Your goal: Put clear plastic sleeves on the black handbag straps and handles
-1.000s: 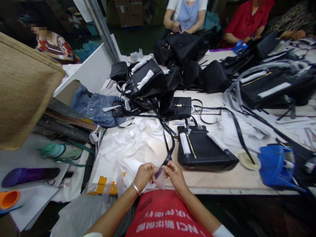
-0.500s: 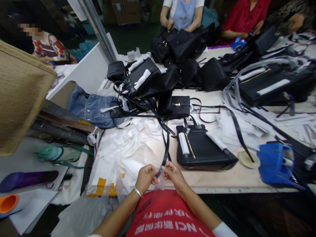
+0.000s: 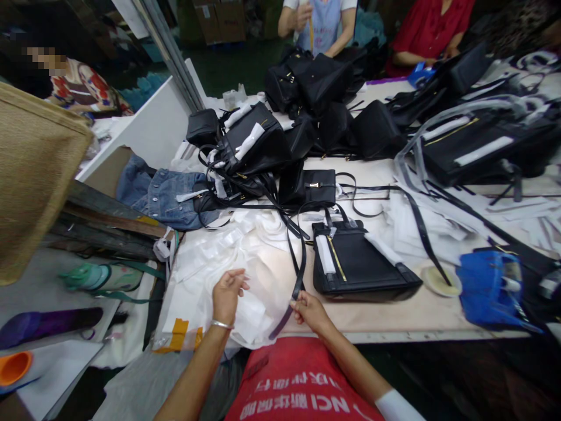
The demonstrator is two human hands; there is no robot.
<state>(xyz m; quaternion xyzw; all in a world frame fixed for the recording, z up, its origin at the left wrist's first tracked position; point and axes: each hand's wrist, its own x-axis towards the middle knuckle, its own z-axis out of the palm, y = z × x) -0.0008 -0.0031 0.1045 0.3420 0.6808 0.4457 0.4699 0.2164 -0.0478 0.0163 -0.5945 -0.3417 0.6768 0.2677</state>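
My right hand (image 3: 308,310) pinches a narrow black strap (image 3: 300,270) near its lower end, at the front edge of the table. The strap's tip hangs down to the left of my fingers. My left hand (image 3: 229,294) is raised over thin white wrapping sheets (image 3: 245,257), fingers curled; a bit of clear film seems to be at its fingertips, too faint to make out. Just right of my right hand lies a black handbag (image 3: 362,257) with a gold zip and white-wrapped parts. Behind the strap sits a small black pouch (image 3: 319,186) with a gold clasp.
More black bags (image 3: 258,140) are heaped at the back. A denim garment (image 3: 169,196) lies at the left, a blue bag (image 3: 488,289) and a round dish (image 3: 440,282) at the right. Two people sit across the table; another is at far left.
My left hand has come away from the strap and moved left and up over the white sheets. My right hand stays on the strap, whose end now shows. A person opposite has raised a hand.
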